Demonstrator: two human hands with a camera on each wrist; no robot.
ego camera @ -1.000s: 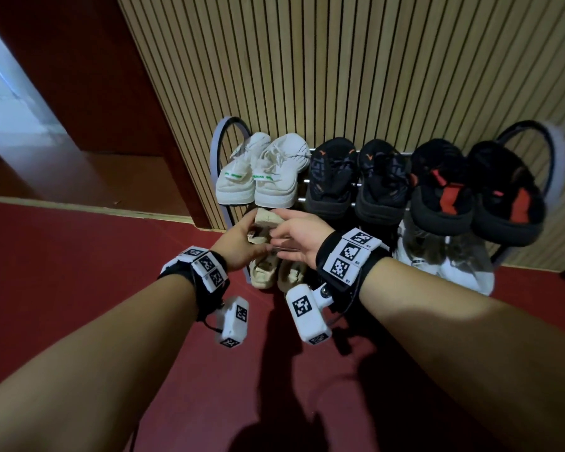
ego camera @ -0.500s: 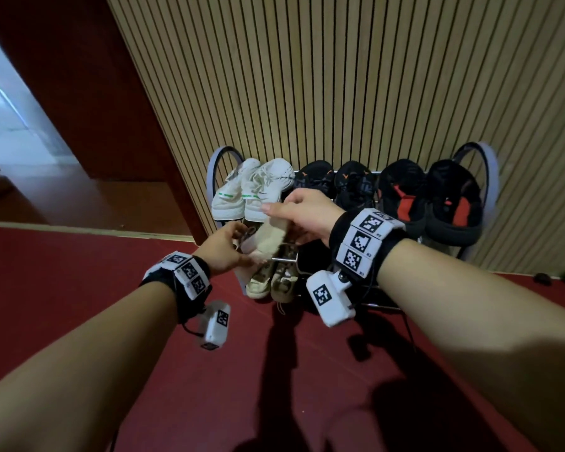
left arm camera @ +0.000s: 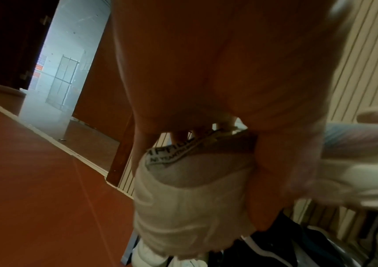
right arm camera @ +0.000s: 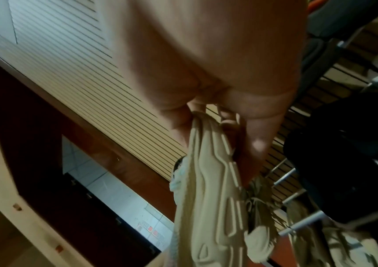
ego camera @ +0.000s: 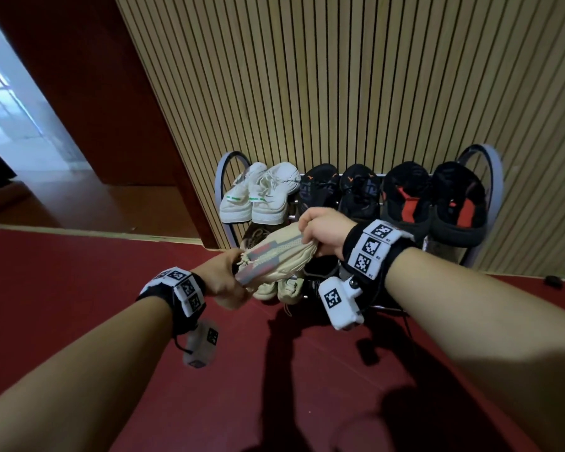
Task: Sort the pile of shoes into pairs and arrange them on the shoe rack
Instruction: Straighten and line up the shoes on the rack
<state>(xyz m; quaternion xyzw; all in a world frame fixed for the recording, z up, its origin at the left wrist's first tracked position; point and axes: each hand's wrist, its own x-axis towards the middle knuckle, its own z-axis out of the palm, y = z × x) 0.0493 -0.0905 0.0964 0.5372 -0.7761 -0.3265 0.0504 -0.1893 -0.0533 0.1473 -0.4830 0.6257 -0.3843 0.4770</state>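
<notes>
Beige sneaker [ego camera: 276, 256], ribbed sole, gripped sideways between both hands.

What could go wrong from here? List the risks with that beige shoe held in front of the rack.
1. Both the left hand and right hand grip the beige shoe only at its ends; it might slip.
2. Its loose lace could snag on the rack.
3. Lowering it may knock the beige shoes below.

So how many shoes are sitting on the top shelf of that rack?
6, in one row: two white sneakers at the left, two black sneakers in the middle, two black-and-red shoes at the right. Lower shelves are partly hidden.
</notes>
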